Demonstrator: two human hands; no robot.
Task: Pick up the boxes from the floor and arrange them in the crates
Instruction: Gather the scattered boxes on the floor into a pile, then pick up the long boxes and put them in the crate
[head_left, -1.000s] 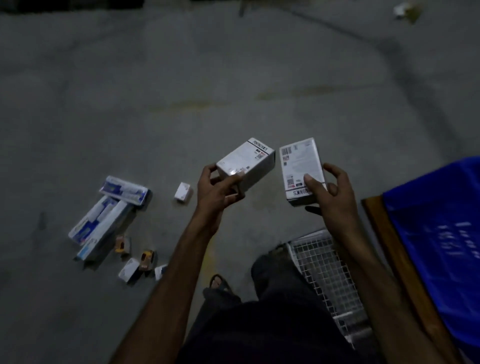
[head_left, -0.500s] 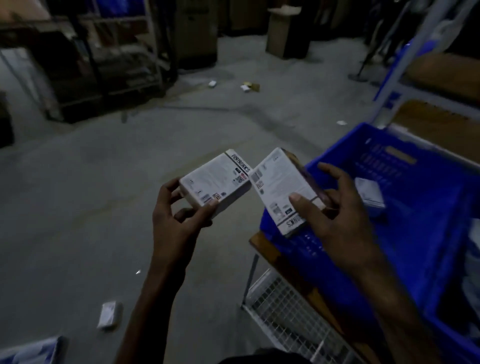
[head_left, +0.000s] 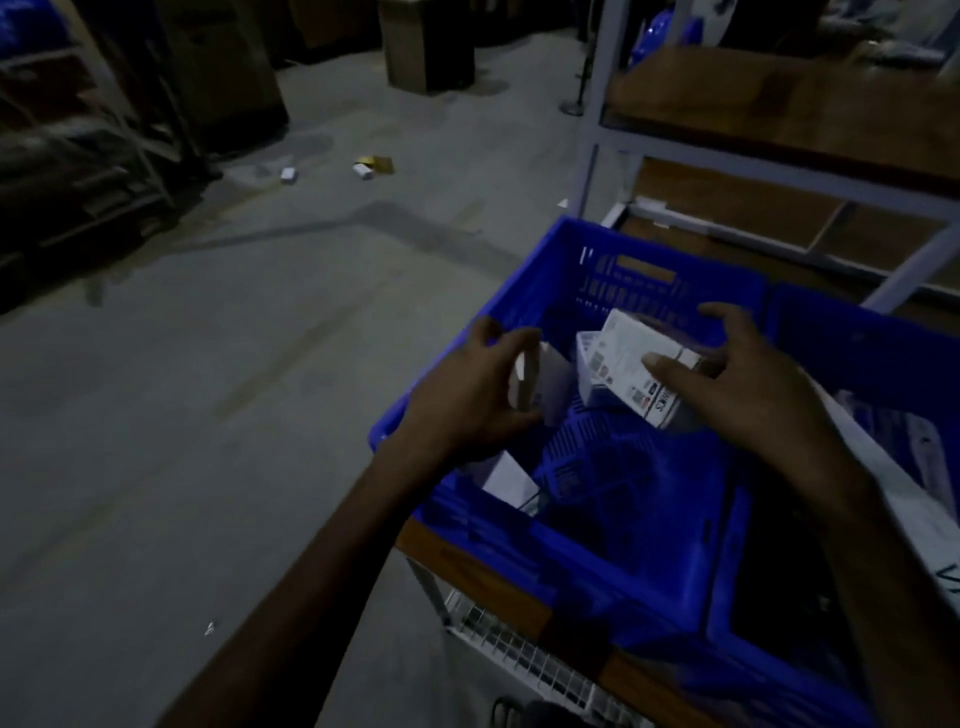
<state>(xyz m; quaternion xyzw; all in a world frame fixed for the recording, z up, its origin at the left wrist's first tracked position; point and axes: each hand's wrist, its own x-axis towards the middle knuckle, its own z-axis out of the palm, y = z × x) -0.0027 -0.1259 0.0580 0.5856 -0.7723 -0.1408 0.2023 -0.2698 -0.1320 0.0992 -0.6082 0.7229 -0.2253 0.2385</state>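
A blue plastic crate (head_left: 524, 283) stands on a wooden shelf in front of me. My right hand (head_left: 737, 384) grips a white printed box (head_left: 631, 371) inside the crate, thumb on its top face. My left hand (head_left: 470, 395) reaches over the crate's left wall and holds a second white box (head_left: 545, 387), blurred and on edge. Another white box (head_left: 506, 478) lies on the crate floor below my left wrist.
A second blue crate (head_left: 862, 343) sits to the right. Beyond stands a metal rack with wooden shelves (head_left: 779, 114). Small boxes (head_left: 288, 175) lie on the concrete floor far left, near dark racks. A wire basket (head_left: 524, 654) hangs under the shelf.
The view swung from the floor up to the crate. Both hands carried their white boxes rightwards and down into the blue crate.
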